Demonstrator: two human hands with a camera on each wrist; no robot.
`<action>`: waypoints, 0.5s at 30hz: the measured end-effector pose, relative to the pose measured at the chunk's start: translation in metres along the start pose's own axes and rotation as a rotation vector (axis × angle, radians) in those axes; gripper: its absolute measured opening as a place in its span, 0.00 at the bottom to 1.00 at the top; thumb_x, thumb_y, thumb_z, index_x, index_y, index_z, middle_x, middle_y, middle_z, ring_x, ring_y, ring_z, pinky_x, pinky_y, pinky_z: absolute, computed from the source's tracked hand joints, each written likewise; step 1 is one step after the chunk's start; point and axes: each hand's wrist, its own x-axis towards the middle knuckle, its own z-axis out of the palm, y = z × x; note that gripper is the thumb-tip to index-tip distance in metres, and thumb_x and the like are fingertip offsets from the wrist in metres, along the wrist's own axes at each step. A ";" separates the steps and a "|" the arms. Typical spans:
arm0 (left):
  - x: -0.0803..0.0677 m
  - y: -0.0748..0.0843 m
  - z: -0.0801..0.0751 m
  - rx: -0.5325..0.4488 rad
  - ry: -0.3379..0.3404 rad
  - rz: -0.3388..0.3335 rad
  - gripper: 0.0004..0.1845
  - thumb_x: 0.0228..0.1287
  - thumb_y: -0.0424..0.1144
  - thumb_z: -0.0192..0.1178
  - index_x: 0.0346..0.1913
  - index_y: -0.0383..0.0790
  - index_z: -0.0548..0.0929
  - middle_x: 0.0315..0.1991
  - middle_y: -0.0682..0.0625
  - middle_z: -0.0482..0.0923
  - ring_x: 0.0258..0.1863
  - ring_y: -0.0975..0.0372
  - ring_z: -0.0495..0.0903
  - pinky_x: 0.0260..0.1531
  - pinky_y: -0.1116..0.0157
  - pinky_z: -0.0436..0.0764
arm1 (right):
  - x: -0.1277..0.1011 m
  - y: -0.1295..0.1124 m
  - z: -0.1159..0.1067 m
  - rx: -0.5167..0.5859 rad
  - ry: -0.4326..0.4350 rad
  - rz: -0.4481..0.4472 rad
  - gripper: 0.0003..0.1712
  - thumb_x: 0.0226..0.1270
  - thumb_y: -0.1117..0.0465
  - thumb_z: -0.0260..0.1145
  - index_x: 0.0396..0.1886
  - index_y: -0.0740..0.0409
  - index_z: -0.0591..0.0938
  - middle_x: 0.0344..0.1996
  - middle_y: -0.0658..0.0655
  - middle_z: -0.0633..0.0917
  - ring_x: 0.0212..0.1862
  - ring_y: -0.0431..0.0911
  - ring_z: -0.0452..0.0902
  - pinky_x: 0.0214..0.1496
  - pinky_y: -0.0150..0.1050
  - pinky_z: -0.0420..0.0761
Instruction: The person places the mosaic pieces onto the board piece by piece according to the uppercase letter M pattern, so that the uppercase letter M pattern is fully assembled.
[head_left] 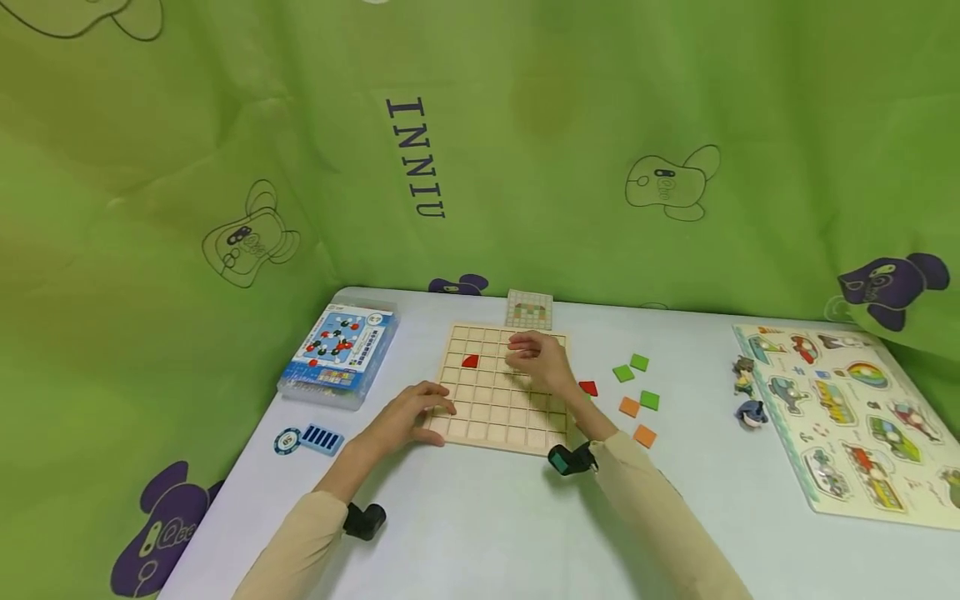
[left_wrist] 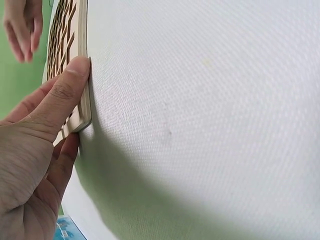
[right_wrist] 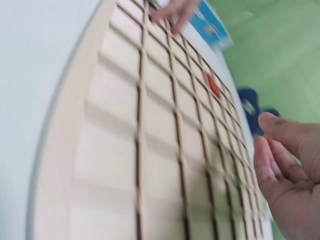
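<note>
At the front left corner of a wooden grid board [head_left: 480, 412], my left hand [head_left: 408, 414] grips the edge. In the left wrist view its thumb [left_wrist: 70, 82] lies against the front edge, and the other fingers curl round the left side. My right hand [head_left: 542, 364] is over the board's far right part, loosely bent. The right wrist view has its thumb and forefinger [right_wrist: 265, 155] close together with a small gap, and no piece shows between them. A red quarter-round tile [head_left: 469, 361] sits in a square left of the right hand.
Green tiles [head_left: 639, 362], orange tiles [head_left: 645, 436] and another red tile [head_left: 588, 388] lie right of the board. Behind it is a pattern card [head_left: 529, 322]. A boxed set [head_left: 337, 350] stands left; small figures [head_left: 751, 414] and a picture puzzle [head_left: 847, 417] are at right.
</note>
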 end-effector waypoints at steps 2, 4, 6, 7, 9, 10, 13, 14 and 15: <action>0.000 0.000 0.000 0.002 0.006 0.007 0.23 0.44 0.40 0.74 0.47 0.41 0.83 0.59 0.41 0.72 0.60 0.44 0.69 0.60 0.45 0.66 | -0.009 0.003 -0.022 0.014 0.002 0.006 0.23 0.61 0.71 0.67 0.55 0.74 0.75 0.49 0.71 0.81 0.48 0.60 0.79 0.45 0.32 0.81; -0.001 0.000 0.001 -0.002 0.011 0.013 0.23 0.44 0.40 0.74 0.47 0.41 0.83 0.58 0.41 0.72 0.59 0.44 0.69 0.60 0.44 0.66 | -0.019 0.006 -0.048 0.012 0.010 0.001 0.23 0.62 0.71 0.67 0.56 0.73 0.75 0.51 0.72 0.80 0.50 0.60 0.78 0.46 0.30 0.80; -0.001 0.000 0.001 -0.006 0.012 0.017 0.23 0.44 0.40 0.74 0.47 0.41 0.83 0.58 0.41 0.72 0.59 0.44 0.69 0.60 0.44 0.67 | -0.030 0.011 -0.074 -0.007 0.033 -0.019 0.23 0.62 0.71 0.66 0.56 0.74 0.74 0.51 0.73 0.79 0.50 0.61 0.78 0.47 0.27 0.79; -0.001 0.000 0.001 -0.007 0.012 0.019 0.23 0.44 0.40 0.74 0.47 0.41 0.83 0.58 0.41 0.72 0.59 0.44 0.69 0.60 0.44 0.67 | -0.035 0.014 -0.088 -0.023 0.047 -0.029 0.22 0.62 0.72 0.66 0.56 0.74 0.74 0.51 0.74 0.79 0.50 0.61 0.78 0.47 0.26 0.78; -0.001 -0.001 0.002 -0.008 0.009 0.022 0.23 0.44 0.40 0.74 0.48 0.41 0.83 0.59 0.41 0.72 0.59 0.43 0.68 0.59 0.44 0.67 | -0.046 0.021 -0.115 -0.084 0.082 -0.039 0.22 0.62 0.72 0.66 0.56 0.73 0.75 0.51 0.74 0.79 0.50 0.60 0.78 0.47 0.24 0.77; -0.001 -0.001 0.002 -0.012 0.008 0.021 0.23 0.44 0.40 0.74 0.48 0.41 0.83 0.59 0.41 0.72 0.59 0.43 0.68 0.59 0.44 0.67 | -0.051 0.025 -0.127 -0.116 0.100 -0.043 0.22 0.62 0.72 0.65 0.56 0.73 0.75 0.50 0.74 0.79 0.50 0.60 0.78 0.47 0.23 0.76; -0.001 -0.003 0.002 -0.023 0.011 0.017 0.23 0.44 0.40 0.74 0.48 0.41 0.83 0.59 0.41 0.72 0.60 0.44 0.68 0.59 0.44 0.67 | -0.064 0.037 -0.158 -0.209 0.127 -0.017 0.23 0.62 0.71 0.66 0.57 0.71 0.75 0.52 0.72 0.79 0.51 0.59 0.76 0.47 0.21 0.74; -0.001 -0.004 0.002 -0.025 0.011 0.016 0.23 0.44 0.40 0.74 0.48 0.42 0.83 0.59 0.41 0.72 0.60 0.44 0.68 0.59 0.44 0.67 | -0.067 0.041 -0.166 -0.239 0.129 -0.003 0.24 0.62 0.71 0.66 0.58 0.71 0.75 0.52 0.71 0.79 0.52 0.60 0.76 0.47 0.21 0.74; -0.001 -0.004 0.002 -0.030 0.010 0.016 0.23 0.44 0.40 0.74 0.47 0.42 0.83 0.59 0.41 0.72 0.60 0.44 0.68 0.59 0.44 0.67 | -0.069 0.046 -0.173 -0.264 0.127 0.010 0.24 0.62 0.70 0.67 0.58 0.71 0.74 0.53 0.71 0.79 0.52 0.60 0.75 0.46 0.21 0.73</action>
